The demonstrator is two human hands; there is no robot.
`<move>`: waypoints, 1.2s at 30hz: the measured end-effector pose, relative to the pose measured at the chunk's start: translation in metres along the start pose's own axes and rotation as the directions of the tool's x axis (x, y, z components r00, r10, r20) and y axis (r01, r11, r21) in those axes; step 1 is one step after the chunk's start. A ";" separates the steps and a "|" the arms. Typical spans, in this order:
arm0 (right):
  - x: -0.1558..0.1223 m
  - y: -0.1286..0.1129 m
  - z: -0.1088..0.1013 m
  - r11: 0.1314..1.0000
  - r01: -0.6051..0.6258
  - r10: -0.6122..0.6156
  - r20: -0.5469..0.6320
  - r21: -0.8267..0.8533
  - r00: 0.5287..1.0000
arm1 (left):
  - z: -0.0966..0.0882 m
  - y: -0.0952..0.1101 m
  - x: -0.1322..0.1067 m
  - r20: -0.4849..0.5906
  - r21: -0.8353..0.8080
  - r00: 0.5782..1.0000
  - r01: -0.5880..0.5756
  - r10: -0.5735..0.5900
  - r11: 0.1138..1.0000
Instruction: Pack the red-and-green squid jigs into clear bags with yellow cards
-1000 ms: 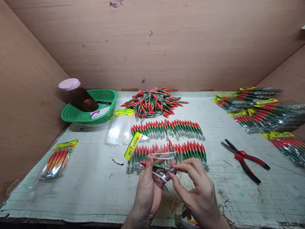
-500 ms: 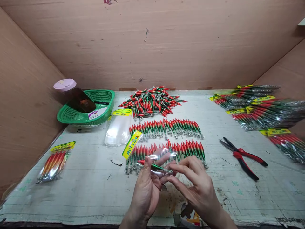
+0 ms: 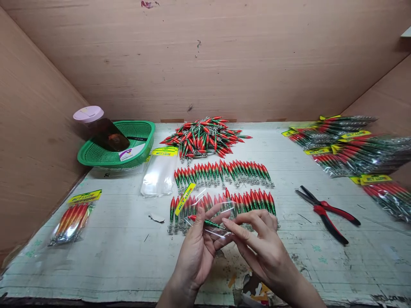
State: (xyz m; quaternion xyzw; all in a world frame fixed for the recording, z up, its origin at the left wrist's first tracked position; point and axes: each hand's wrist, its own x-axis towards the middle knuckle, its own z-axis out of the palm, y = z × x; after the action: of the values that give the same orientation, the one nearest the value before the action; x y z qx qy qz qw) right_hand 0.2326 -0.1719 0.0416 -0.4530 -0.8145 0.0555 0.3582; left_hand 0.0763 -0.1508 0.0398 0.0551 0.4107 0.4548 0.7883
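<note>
Near the front edge of the desk (image 3: pixel 96 256), at its middle, both hands meet over a clear bag (image 3: pixel 208 209) with a yellow header card (image 3: pixel 185 193). The left hand (image 3: pixel 195 252) has its thumb and fingers pinched on the bag and on a single red-and-green lure (image 3: pixel 207 222) lying crosswise inside it, red tip to the left. The right hand (image 3: pixel 263 248) has its forefinger and thumb drawn together at the bag's right end, touching the plastic by the lure's hooked end; the other fingers curl loosely above.

Just behind the hands, two rows of lures (image 3: pixel 224 188) lie side by side across the desk's middle, and a loose heap of lures (image 3: pixel 204 137) sits near the back edge. A stack of empty bags (image 3: pixel 160 173) lies left of the rows. A green basket (image 3: pixel 117 145) stands in the back left corner with a pink-lidded jar (image 3: pixel 96 124) leaning in it. A packed bag of orange lures (image 3: pixel 73 218) lies near the left edge. Red-handled pliers (image 3: pixel 327 211) rest right of the rows, and filled packs (image 3: pixel 349 149) pile along the right edge.
</note>
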 end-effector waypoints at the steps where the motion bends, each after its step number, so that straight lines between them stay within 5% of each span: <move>1: 0.000 0.001 -0.001 1.000 -0.003 0.003 -0.002 0.003 1.000 | 0.000 0.001 0.000 0.002 0.003 1.000 0.019 -0.019 1.000; 16: 0.005 0.000 -0.007 0.999 -0.040 0.039 -0.025 -0.013 0.999 | -0.001 0.008 -0.001 0.020 0.072 0.988 0.151 -0.153 0.986; 26: -0.001 0.003 -0.005 0.997 0.023 -0.024 -0.016 -0.078 1.000 | -0.003 0.008 -0.005 0.054 0.101 0.997 0.050 -0.055 0.994; 36: 0.007 -0.009 0.009 0.996 -0.062 0.063 -0.022 0.071 0.998 | -0.003 -0.010 0.001 0.090 0.050 0.993 -0.078 0.073 0.996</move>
State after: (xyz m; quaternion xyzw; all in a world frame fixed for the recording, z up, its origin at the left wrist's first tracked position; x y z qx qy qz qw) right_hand 0.2181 -0.1699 0.0425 -0.4660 -0.7930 0.0897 0.3820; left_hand 0.0811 -0.1564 0.0324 0.1118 0.3853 0.4703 0.7860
